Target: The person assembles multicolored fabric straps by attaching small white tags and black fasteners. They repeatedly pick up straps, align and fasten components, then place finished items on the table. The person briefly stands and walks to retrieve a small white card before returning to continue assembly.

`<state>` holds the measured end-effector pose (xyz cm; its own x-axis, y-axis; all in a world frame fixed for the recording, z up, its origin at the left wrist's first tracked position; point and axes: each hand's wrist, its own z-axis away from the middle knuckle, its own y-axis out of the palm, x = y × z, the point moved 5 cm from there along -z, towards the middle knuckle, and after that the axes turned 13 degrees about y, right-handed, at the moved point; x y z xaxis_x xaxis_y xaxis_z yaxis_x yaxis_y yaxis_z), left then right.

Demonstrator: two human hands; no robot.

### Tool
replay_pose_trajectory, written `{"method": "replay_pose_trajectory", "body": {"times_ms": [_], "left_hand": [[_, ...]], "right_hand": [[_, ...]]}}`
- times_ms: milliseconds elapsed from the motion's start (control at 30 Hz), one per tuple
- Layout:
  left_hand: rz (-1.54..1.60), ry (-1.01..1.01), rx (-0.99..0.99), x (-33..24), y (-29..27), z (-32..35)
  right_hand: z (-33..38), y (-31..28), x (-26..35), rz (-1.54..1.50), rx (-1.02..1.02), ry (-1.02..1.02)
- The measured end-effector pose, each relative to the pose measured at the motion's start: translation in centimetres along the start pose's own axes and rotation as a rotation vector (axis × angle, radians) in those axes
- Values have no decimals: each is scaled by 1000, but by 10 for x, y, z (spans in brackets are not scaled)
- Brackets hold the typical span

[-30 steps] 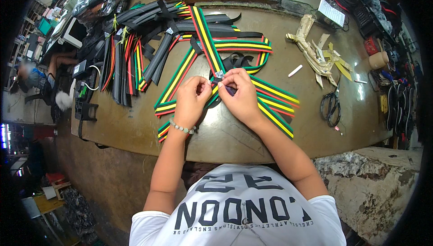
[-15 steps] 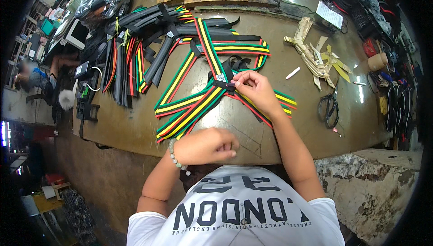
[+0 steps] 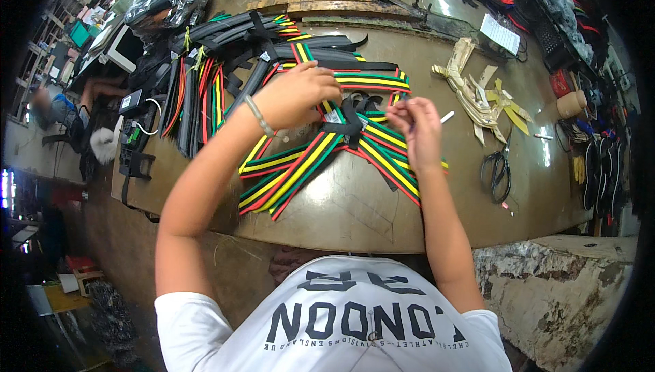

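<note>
Flat straps striped green, yellow, red and black [image 3: 293, 167] lie crossed on the table in front of me, joined where a black webbing band [image 3: 342, 128] wraps the crossing. My left hand [image 3: 298, 96], a beaded bracelet at its wrist, is over the upward-running strap and covers part of it. Its fingers are bent, and their tips are hidden. To the right of the crossing, my right hand [image 3: 420, 123] is raised with thumb and fingers pinched together. Something small and dark shows at its fingertips, too small to name.
Bundles of black and striped straps [image 3: 198, 92] pile up at the left. Right of my hands lie a white marker [image 3: 447, 117], cream-coloured strips [image 3: 471, 92] and black-handled scissors [image 3: 497, 173]. Wooden bars [image 3: 341, 8] run along the back. A seated person [image 3: 65, 109] is at far left.
My left hand has moved up from the table's near edge to the striped strap. My right hand has left the crossing and shifted right.
</note>
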<state>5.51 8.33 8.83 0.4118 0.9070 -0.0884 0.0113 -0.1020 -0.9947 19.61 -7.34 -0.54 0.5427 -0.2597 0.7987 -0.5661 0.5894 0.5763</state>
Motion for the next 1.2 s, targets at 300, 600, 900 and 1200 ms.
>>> {"method": "replay_pose_trajectory", "body": {"times_ms": [300,600,900,1200], "left_hand": [[-123,-409,-1068,20,-131,58],[41,-928,-452,38,64,70],[148,-612,-573,-66,55,10],[226,-847,-730,-55,73,-3]], "right_hand": [[-8,-39,11,-268,-220,93],[2,-33,26,-182,-206,-7],[20,12,14,416,-75,33],[19,16,-28,570,-77,-10]]}}
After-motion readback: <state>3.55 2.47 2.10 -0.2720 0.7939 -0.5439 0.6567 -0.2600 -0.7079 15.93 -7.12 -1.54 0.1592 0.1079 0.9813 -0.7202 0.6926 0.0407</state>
